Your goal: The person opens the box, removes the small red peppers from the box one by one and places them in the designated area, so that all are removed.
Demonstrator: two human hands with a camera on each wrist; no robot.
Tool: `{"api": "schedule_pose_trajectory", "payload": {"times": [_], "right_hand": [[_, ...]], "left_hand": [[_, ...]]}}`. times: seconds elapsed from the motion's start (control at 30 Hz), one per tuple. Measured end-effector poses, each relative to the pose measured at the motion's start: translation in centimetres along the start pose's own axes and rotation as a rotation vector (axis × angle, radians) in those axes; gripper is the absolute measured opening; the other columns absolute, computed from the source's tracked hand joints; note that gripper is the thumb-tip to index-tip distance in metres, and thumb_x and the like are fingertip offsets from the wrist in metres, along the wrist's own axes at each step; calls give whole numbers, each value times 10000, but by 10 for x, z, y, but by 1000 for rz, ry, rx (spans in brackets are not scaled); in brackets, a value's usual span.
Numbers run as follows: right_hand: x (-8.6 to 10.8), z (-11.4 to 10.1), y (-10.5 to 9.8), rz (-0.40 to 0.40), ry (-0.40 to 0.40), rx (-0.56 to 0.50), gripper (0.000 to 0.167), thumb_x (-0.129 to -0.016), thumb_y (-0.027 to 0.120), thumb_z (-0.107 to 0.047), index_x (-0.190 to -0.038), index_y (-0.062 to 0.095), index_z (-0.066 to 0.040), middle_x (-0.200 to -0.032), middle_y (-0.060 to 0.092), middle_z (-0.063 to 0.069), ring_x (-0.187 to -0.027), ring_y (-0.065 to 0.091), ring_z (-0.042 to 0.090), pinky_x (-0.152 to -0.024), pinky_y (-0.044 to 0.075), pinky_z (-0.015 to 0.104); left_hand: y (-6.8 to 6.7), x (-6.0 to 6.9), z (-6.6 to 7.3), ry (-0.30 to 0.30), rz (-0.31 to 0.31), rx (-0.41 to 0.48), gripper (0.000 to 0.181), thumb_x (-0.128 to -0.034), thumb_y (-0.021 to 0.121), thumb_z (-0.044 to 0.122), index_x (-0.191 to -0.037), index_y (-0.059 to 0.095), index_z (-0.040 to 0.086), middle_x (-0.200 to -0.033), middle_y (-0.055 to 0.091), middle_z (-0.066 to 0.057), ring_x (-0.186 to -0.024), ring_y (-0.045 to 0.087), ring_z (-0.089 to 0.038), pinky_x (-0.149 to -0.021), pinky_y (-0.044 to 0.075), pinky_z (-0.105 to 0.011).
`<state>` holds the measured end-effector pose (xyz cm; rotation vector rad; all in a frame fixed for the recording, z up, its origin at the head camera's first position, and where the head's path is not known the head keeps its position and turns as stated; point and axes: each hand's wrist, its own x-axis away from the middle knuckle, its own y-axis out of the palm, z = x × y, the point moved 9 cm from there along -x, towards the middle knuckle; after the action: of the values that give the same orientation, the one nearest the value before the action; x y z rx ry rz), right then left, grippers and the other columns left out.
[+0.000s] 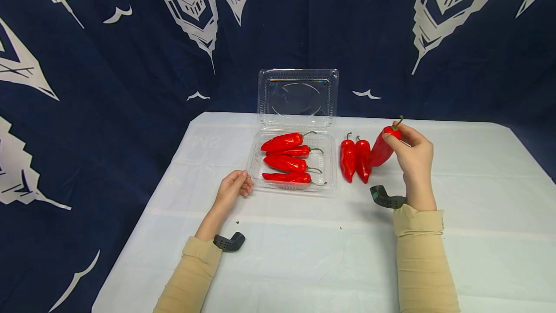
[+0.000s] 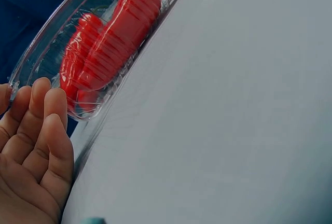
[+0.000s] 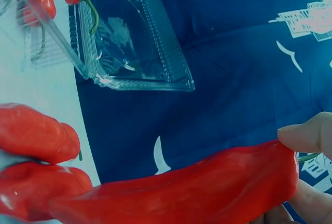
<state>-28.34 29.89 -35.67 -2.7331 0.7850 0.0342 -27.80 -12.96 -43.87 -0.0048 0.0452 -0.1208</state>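
Observation:
My right hand (image 1: 414, 151) pinches a red pepper (image 1: 382, 149) near its green stem; the pepper is tilted, its tip low beside two other red peppers (image 1: 347, 160) on the table. In the right wrist view, thumb and fingers (image 3: 308, 136) hold the pepper (image 3: 207, 187) at its stem end. A clear plastic container (image 1: 328, 188) with its lid up stands left of these, with several red peppers (image 1: 286, 163) inside, stems to the right. At its left side, my left hand (image 1: 232, 187) holds the rim between thumb and fingers, as the left wrist view shows.
The raised clear lid (image 1: 297, 98) stands at the back edge of the white table (image 1: 304, 255). A dark blue cloth with white drawings (image 1: 130, 62) hangs behind. Small dark specks lie on the table in front of the container.

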Motion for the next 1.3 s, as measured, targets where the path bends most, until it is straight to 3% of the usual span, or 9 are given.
{"api": "schedule_pose_trajectory", "payload": {"times": [0.17, 0.3, 0.57, 0.67, 0.77, 0.83, 0.93, 1.03, 1.3], "right_hand": [[-18, 25, 0, 4, 11, -11, 494, -822, 726, -329, -1280, 595, -198, -1254, 579, 16, -1108, 469, 141, -833, 481, 273], [-7, 14, 0, -17, 34, 16, 501, -844, 699, -308, -1305, 571, -162, -1280, 558, 64, -1145, 447, 172, -891, 461, 338], [-2, 18, 4, -62, 112, 72, 553, -873, 654, -327, -1367, 496, -135, -1357, 492, 91, -1215, 412, 223, -964, 430, 371], [-19, 43, 8, -70, 124, 86, 580, -852, 673, -379, -1368, 500, -181, -1368, 485, 69, -1227, 402, 226, -938, 451, 335], [-48, 81, 12, -45, 73, 130, 597, -816, 680, -486, -1346, 524, -259, -1339, 509, 21, -1190, 420, 200, -869, 483, 292], [-67, 106, 15, -37, 40, 128, 599, -786, 692, -530, -1324, 537, -316, -1333, 513, -16, -1192, 415, 198, -860, 489, 299], [-80, 121, 18, -25, -17, 133, 604, -773, 678, -574, -1316, 532, -353, -1334, 514, -41, -1200, 421, 220, -887, 486, 374], [-72, 111, 19, -35, -15, 116, 581, -796, 700, -498, -1326, 524, -339, -1353, 498, -42, -1222, 427, 234, -894, 486, 355], [-15, 38, 15, -77, 31, 93, 567, -883, 642, -180, -1410, 434, -144, -1419, 419, 105, -1258, 427, 303, -960, 434, 430]], "left_hand": [[0, 0, 0, 1, 1, 1, 224, -1008, 433, 108, -918, 525, -76, -786, 572, -93, -644, 565, -138, -562, 465, -213], [0, 0, 0, 4, 4, 2, 221, -1007, 433, 102, -914, 525, -76, -780, 572, -86, -639, 567, -131, -558, 462, -211], [0, 0, 0, 5, 5, 1, 229, -1007, 433, 105, -911, 528, -81, -778, 574, -90, -637, 568, -131, -554, 460, -209], [0, 0, 1, 9, 3, 3, 235, -1007, 435, 108, -914, 527, -87, -781, 575, -92, -638, 569, -131, -555, 462, -209], [0, 0, 1, 8, 1, 3, 235, -1008, 435, 113, -919, 526, -85, -788, 575, -91, -642, 569, -129, -559, 464, -207], [0, 0, 1, 6, 2, 2, 235, -1008, 436, 116, -920, 526, -83, -790, 575, -93, -644, 569, -131, -561, 465, -208], [0, 0, 1, 7, 3, -2, 236, -1007, 437, 116, -919, 528, -83, -788, 574, -95, -645, 568, -133, -562, 464, -208], [0, 0, 2, 9, 5, -6, 239, -1006, 439, 115, -915, 529, -86, -784, 573, -97, -644, 567, -135, -561, 463, -209], [0, 0, 1, -1, 4, -12, 243, -1009, 435, 121, -922, 527, -87, -794, 574, -98, -651, 569, -138, -566, 466, -209]]}}
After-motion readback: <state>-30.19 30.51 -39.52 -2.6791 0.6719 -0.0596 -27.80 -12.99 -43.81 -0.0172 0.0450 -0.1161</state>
